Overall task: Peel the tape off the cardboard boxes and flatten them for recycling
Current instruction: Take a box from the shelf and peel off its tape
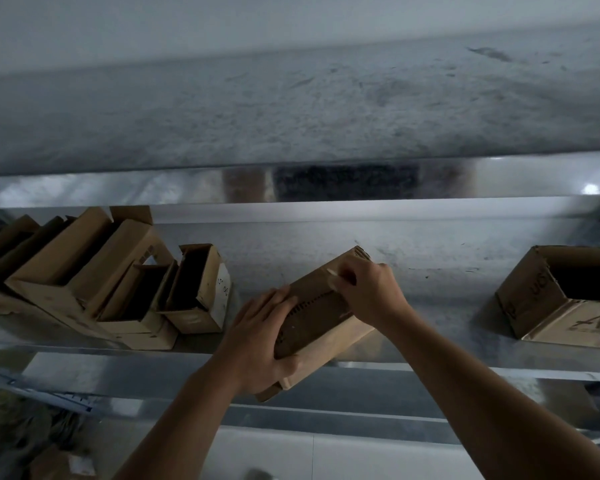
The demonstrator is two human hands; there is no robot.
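A closed brown cardboard box (321,315) lies tilted across the front edge of a metal shelf (430,271), one end hanging over the edge. My left hand (257,337) grips its near end from the left side. My right hand (369,292) rests on its far top, with the fingers pinched on a small pale strip of tape (332,278) at the box's seam. A dotted dark line runs along the top face between both hands.
A cluster of open and leaning cardboard boxes (94,278) fills the shelf's left part. A larger open box (565,299) stands at the right. A dusty upper shelf (291,109) overhangs. Crumpled material (21,434) lies on the floor at lower left.
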